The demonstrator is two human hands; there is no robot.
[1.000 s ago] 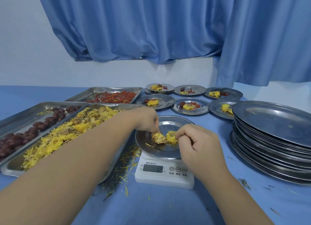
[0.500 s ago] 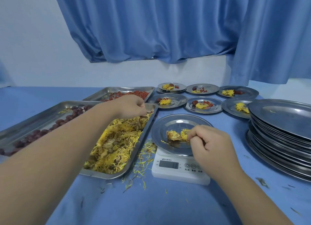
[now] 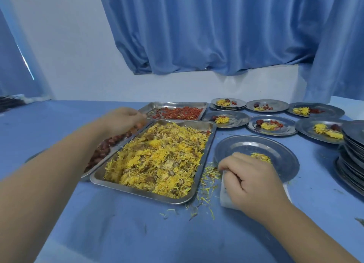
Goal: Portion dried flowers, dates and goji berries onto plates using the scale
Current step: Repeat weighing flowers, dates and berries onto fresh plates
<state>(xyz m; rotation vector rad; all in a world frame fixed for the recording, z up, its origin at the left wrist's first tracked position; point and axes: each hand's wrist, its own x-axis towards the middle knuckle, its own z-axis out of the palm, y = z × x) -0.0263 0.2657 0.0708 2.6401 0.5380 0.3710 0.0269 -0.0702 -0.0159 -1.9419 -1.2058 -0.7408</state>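
A steel plate (image 3: 279, 152) with a small heap of yellow dried flowers (image 3: 261, 157) sits on the white scale (image 3: 226, 200). My right hand (image 3: 250, 177) lies on the plate's near-left rim with its fingers curled over the edge, and it hides the scale's display. My left hand (image 3: 124, 119) reaches over the far end of the tray of dates (image 3: 105, 149), fingers curled down among them. Blur hides whether it holds one. The flower tray (image 3: 141, 191) lies between my arms. The goji berry tray (image 3: 177, 103) is behind it.
Several filled plates (image 3: 289, 131) stand at the back right. A tall stack of empty plates (image 3: 353, 142) rises at the right edge. Loose petals (image 3: 208, 176) litter the blue cloth beside the scale.
My left hand left the plate, crossed the flower tray and now reaches the dates. My right hand slid from the flower heap to the plate's near-left rim. My view has swung left.
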